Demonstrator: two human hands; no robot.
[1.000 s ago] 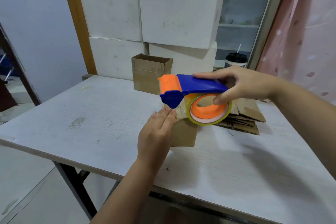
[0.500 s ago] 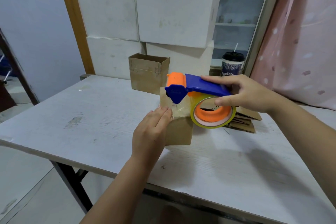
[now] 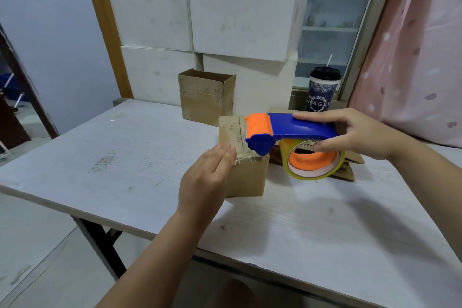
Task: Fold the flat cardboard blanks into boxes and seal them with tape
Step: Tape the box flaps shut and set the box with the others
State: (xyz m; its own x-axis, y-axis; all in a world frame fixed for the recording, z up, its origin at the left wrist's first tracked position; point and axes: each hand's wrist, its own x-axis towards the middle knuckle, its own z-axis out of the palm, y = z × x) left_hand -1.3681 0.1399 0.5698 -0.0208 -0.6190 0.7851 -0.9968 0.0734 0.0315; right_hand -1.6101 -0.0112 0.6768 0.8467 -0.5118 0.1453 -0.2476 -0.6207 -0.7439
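You are on the taping step. The small box (image 3: 247, 177) sits on the white table (image 3: 112, 157), near the middle and a bit to the right. Its top flaps are folded down.

Your right hand (image 3: 360, 132) is curled round the blue handle of the tape gun (image 3: 300, 129), fingers on top and thumb under, so it grips it well. The orange front of the tape gun rests on top of the small box. The tape roll (image 3: 313, 167) hangs off the box's right side.

Your left hand (image 3: 207, 177) is flat with straight fingers. It presses on the near left side of the small box, right beside the wrinkly tape end (image 3: 246, 157) that folds over the near edge. It holds nothing; it only pushes.

I think the top is only partly sealed. Next, the tape has to run all the way over the seam and down the other side. Press down as you pull, and hold the box firm so it does not slide. Then cut the tape and rub it flat.

Far behind stands an open box (image 3: 205, 97). The flat blanks (image 3: 350, 170) lie to the right, under the tape roll, waiting for their turn.
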